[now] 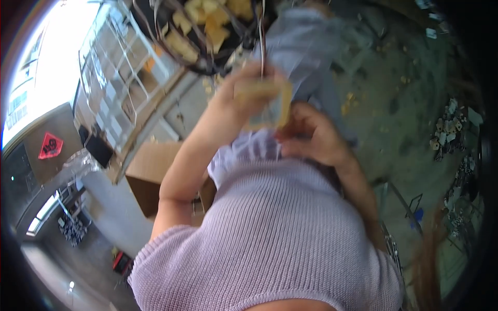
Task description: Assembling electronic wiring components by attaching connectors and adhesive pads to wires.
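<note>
Raised in front of my lap, my left hand point(250, 88) is closed on a yellowish square frame-like piece point(285, 106), blurred by motion. Its middle looks pale or see-through; the exact kind is unclear. Just to the right of it is my right hand point(316, 137), with curled fingers and the thumb drawn in close to them. Whatever those fingers pinch, if anything, cannot be made out. A thin cord or rod point(262, 41) hangs down from above to my left hand.
Beyond my hands stands a dark container point(155, 23) with brown bars, holding yellow scraps point(215, 31). An open cardboard box point(155, 166) is at my left, near a white wire rack point(111, 67). Yellow bits point(353, 98) litter the green floor; hanging metal parts point(448, 127) are at right.
</note>
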`<state>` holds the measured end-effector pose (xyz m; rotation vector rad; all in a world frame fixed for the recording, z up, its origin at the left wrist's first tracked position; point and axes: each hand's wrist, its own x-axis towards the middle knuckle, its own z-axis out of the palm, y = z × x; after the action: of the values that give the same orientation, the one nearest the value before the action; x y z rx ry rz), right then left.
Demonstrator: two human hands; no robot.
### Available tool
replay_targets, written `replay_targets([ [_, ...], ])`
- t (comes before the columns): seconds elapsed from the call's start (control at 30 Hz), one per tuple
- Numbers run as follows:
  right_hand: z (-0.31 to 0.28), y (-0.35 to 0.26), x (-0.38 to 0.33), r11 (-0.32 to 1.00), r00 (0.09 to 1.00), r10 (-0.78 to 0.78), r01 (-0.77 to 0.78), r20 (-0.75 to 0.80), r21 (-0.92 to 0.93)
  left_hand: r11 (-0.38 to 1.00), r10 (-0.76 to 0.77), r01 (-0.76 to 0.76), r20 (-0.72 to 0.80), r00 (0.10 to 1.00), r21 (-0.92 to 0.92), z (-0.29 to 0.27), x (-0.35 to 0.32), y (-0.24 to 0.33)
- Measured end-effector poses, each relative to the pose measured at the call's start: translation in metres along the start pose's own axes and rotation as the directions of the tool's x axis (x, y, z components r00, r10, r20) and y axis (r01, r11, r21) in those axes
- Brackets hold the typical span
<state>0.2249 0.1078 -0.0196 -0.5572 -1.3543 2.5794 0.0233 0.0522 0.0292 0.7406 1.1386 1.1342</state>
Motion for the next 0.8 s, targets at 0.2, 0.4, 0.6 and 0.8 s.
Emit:
replay_targets([
  [0.2,-0.022,-0.053,0.019,0.834,0.932,-0.363,0.321,0.009,0.449,0.611,-0.42,-0.166,0.495,0.761,0.774,-0.019,-0.038,-0.01],
  [0.4,0.038,-0.073,-0.01,0.345,0.789,-0.512,0.551,0.34,-0.76,0.94,0.328,-0.333,-0.074,0.942,-0.068,-0.014,-0.035,0.02],
  [0.6,0.082,-0.094,-0.017,0.291,0.666,-0.27,0.745,0.695,-0.601,0.636,0.551,-0.689,0.421,0.721,0.348,0.02,-0.012,0.076],
  [0.8,0.018,-0.154,0.074,-0.108,0.376,-0.909,0.202,0.179,-0.973,0.662,0.749,-0.746,0.039,0.661,-0.078,0.029,-0.063,0.067],
])
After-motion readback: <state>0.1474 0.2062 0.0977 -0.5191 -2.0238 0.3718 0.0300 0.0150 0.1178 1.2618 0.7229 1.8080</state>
